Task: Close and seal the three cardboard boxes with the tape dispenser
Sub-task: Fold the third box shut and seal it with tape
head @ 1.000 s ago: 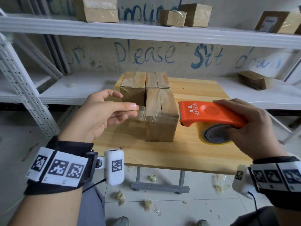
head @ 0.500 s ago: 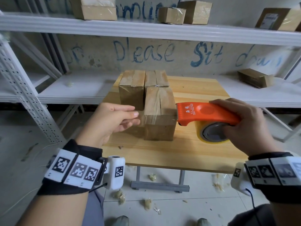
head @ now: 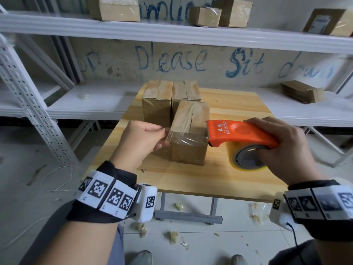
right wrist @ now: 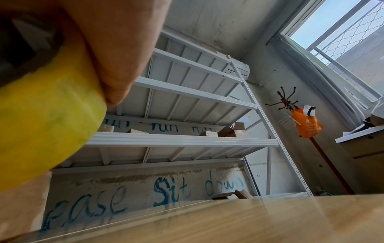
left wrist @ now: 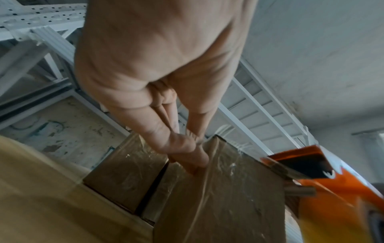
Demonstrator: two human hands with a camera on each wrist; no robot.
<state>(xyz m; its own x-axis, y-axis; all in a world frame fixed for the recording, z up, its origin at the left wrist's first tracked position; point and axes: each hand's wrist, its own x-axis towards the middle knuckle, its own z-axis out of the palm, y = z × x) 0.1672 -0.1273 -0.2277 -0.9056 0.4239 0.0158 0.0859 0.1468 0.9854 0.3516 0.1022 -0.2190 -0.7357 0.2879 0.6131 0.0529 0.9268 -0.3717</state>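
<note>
Taping of front cardboard box (head: 188, 137) on wooden table (head: 219, 175); tape strip (head: 183, 134) now laid across its near top edge.

Since a second ago: left hand (head: 142, 141) brought in against box's left side, thumb and fingers pinching tape end; right hand (head: 282, 148) curled round orange tape dispenser (head: 236, 133), toothed edge now touching box's right top corner; yellowish roll (head: 248, 162) beneath; box brown, top seam glossy with clear tape; two rear boxes (head: 171, 98) just behind, likewise taped.

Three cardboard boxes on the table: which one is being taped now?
The front cardboard box, nearest the person: clear tape stretches across it from the left hand to the orange tape dispenser.
</note>
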